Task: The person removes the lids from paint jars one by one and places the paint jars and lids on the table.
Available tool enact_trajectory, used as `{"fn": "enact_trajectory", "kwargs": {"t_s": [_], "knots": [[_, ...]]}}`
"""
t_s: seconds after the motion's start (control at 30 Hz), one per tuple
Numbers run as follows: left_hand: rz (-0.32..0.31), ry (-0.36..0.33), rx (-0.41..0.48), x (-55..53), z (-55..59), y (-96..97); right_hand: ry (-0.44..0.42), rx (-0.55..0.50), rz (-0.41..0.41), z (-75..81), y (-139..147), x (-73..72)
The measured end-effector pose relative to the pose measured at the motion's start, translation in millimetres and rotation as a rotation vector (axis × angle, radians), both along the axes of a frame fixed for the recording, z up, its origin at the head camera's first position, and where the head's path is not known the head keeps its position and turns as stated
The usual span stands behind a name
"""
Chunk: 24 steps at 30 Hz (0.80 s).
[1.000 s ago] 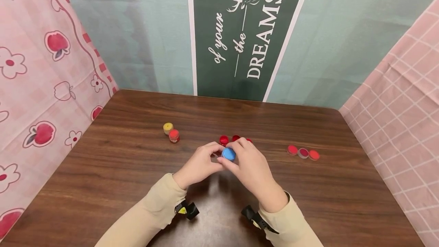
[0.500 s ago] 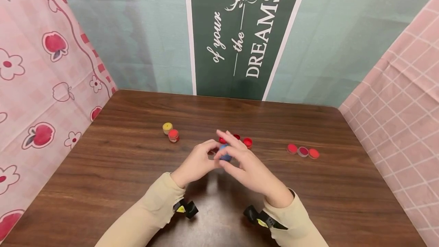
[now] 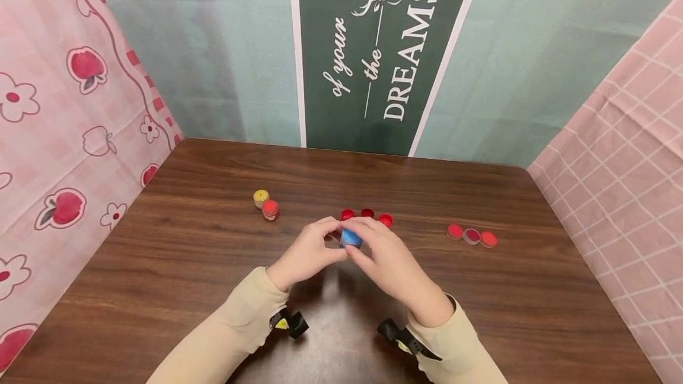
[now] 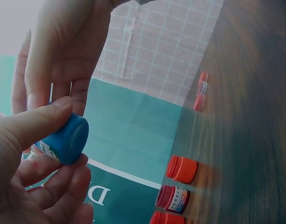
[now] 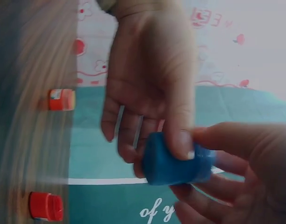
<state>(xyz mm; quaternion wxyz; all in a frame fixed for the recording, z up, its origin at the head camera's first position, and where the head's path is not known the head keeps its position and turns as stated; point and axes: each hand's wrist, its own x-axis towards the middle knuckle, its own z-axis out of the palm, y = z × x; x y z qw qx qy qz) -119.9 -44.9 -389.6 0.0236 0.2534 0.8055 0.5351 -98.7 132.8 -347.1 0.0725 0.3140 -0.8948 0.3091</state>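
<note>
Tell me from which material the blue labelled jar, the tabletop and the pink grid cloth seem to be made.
Blue labelled jar: probably plastic; its smooth side has a soft sheen.
Tabletop: wood or wood-look laminate, satin; brown grain streaks and a bright reflection.
Pink grid cloth: likely woven fabric, matte, with creases.

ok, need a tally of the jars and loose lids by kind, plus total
Round blue plastic-looking jar, held: 1
Small round yellow jar, closed: 1
Small round red jar, closed: 1
Small round open red jars, one darker: 3
Flat round red lids, one darker: 3
Total: 9
</note>
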Motion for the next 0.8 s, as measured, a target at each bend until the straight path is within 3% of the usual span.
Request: {"fn": "enact_trajectory", "kwargs": {"t_s": [0.1,0.17,0.33,0.4,0.47,0.57,0.8], "knots": [[0.006,0.004,-0.007,0.3,0.4,-0.7,-0.068,-0.03,0.071,2.0,2.2,0.6],[0.005,0.01,-0.006,0.4,1.3,-0.6,-0.066,-0.045,0.068,1.2,2.0,0.3],[-0.018,0.017,-0.009,1.4,2.5,1.5,0.087,0.016,-0.143,-3.4,-2.2,-0.5],[-0.028,0.014,-0.01,1.9,2.1,2.1,0.109,0.054,-0.214,-4.0,-3.3,-0.1],[-0.026,0.01,-0.013,2.2,1.8,2.3,0.099,0.07,-0.23,-3.7,-3.1,0.4],[-0.017,0.019,-0.015,1.0,0.1,2.4,0.075,0.057,-0.16,-1.8,-1.2,0.3],[0.004,0.054,-0.029,-0.8,-3.6,1.2,-0.011,-0.006,0.133,3.4,6.5,0.7]]}}
